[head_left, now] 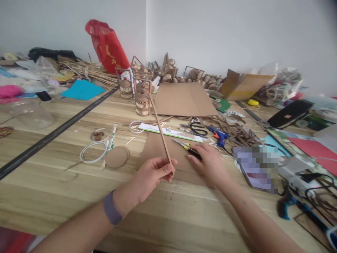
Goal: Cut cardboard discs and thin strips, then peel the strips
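My left hand (159, 170) pinches the lower end of a long thin brown cardboard strip (161, 131), which slants up and away. Below and beyond it lies a flat piece of cardboard (152, 147). My right hand (209, 161) is closed over the black and yellow handle of a utility knife (188, 147); its blade points left over the cardboard. How firmly the fingers grip the handle is partly hidden. Just past the knife is a white ruler-like strip with a green edge (171, 133). Two round cardboard discs (116, 157) rest to the left.
Black-handled scissors (198, 129) and a blue glue gun (219, 136) lie beyond my right hand. Small lidded baskets (142, 105) stand behind a large cardboard sheet (184, 98) and beside it. White rings (93, 153) lie left. A phone-like object (255, 172) and cables are right.
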`<state>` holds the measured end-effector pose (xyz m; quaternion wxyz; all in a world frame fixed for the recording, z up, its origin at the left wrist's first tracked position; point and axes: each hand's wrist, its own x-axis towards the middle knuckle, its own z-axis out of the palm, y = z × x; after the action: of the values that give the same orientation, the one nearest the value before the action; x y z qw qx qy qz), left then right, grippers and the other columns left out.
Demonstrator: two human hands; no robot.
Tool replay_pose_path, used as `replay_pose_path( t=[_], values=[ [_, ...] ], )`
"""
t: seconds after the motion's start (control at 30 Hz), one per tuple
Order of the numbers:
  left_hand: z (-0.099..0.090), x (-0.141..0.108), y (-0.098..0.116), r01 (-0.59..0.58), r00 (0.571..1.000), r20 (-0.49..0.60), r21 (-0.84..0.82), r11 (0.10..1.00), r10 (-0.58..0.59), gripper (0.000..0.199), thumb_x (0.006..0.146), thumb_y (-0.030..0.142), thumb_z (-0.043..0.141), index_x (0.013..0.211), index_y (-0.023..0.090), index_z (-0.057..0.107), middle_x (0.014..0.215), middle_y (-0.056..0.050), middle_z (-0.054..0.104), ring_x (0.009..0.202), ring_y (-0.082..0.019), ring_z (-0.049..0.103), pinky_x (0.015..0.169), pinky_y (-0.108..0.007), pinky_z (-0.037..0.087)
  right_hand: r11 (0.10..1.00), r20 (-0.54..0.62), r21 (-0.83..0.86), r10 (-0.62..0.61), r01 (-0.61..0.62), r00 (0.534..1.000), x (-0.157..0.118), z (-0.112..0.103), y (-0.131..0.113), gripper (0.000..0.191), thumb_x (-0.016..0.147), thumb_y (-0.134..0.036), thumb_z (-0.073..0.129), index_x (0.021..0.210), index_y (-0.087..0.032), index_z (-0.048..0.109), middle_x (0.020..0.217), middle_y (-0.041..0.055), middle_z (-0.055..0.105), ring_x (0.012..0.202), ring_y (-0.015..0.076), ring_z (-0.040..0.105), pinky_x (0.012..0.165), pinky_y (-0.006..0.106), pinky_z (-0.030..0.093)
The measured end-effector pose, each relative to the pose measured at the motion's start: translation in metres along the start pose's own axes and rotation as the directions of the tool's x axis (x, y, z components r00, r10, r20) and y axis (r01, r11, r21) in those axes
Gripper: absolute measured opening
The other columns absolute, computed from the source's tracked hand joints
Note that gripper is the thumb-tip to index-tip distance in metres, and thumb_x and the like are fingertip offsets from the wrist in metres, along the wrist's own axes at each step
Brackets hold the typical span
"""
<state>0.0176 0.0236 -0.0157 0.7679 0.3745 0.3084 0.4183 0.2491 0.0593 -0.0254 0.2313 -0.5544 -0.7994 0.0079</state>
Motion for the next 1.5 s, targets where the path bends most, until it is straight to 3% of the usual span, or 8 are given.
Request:
replay_pose_path(
  t=[0.1,0.17,0.27,0.7,1.2,1.5],
  values=[
    [-0.006,0.002,-0.004,0.018,0.998,-0.055,-0.015,1.000,-0.019,0.043,0.063,0.043,0.092,0.090,0.014,0.075,0.070,0.002,0.062,0.063,-0.010,0.055,0.063,-0.024,0.043,0.988,-0.014,0.114,-0.100,0.100,0.995,-0.021,-0.005,-0.037,0.016,0.095,-0.024,0.054,0.100,-0.025,0.069,0.091,0.0056,0.074,0.087,0.0225,0.068,0.079,0.035,0.052],
    [-0.009,0.001,-0.007,0.041,0.995,-0.093,-0.027,0.999,-0.043,0.044,0.062,0.043,0.093,0.091,0.014,0.076,0.073,0.001,0.065,0.064,-0.009,0.058,0.065,-0.024,0.045,0.952,-0.086,0.245,-0.166,0.182,0.982,-0.031,-0.009,-0.058,0.014,0.095,-0.021,0.055,0.096,-0.025,0.069,0.088,0.0034,0.075,0.083,0.0200,0.069,0.075,0.033,0.052],
    [-0.010,0.000,-0.011,0.061,0.991,-0.115,-0.032,0.998,-0.064,0.042,0.063,0.042,0.092,0.091,0.015,0.076,0.076,0.000,0.068,0.066,-0.010,0.061,0.068,-0.023,0.048,0.908,-0.178,0.366,-0.147,0.204,0.973,-0.037,-0.009,-0.073,0.014,0.092,-0.014,0.059,0.094,-0.024,0.068,0.082,0.0014,0.074,0.076,0.0172,0.068,0.068,0.030,0.050],
    [-0.002,-0.006,-0.017,0.158,0.970,-0.190,0.011,0.987,-0.153,0.044,0.058,0.044,0.093,0.082,0.014,0.071,0.068,0.003,0.067,0.061,-0.011,0.063,0.062,-0.023,0.051,0.913,-0.216,0.341,-0.157,0.225,0.964,-0.048,0.001,-0.074,0.013,0.089,-0.009,0.062,0.092,-0.021,0.066,0.079,0.0000,0.072,0.071,0.0149,0.063,0.067,0.030,0.046],
    [-0.001,-0.008,-0.015,0.155,0.972,-0.185,0.051,0.987,-0.144,0.036,0.064,0.039,0.088,0.083,0.014,0.070,0.068,0.003,0.066,0.063,-0.011,0.063,0.064,-0.023,0.051,0.911,-0.186,0.332,-0.192,0.245,0.964,-0.050,0.000,-0.073,0.010,0.093,-0.012,0.059,0.094,-0.020,0.065,0.082,0.0013,0.072,0.072,0.0152,0.064,0.069,0.032,0.045],
    [0.001,-0.009,-0.013,0.140,0.974,-0.196,0.131,0.981,-0.113,0.030,0.068,0.035,0.083,0.084,0.015,0.068,0.068,0.003,0.064,0.063,-0.013,0.062,0.064,-0.025,0.051,0.901,-0.159,0.387,-0.145,0.197,0.977,-0.048,-0.001,-0.074,0.012,0.091,-0.012,0.060,0.089,-0.022,0.067,0.075,-0.0010,0.070,0.069,0.0144,0.065,0.066,0.029,0.047]
  ],
)
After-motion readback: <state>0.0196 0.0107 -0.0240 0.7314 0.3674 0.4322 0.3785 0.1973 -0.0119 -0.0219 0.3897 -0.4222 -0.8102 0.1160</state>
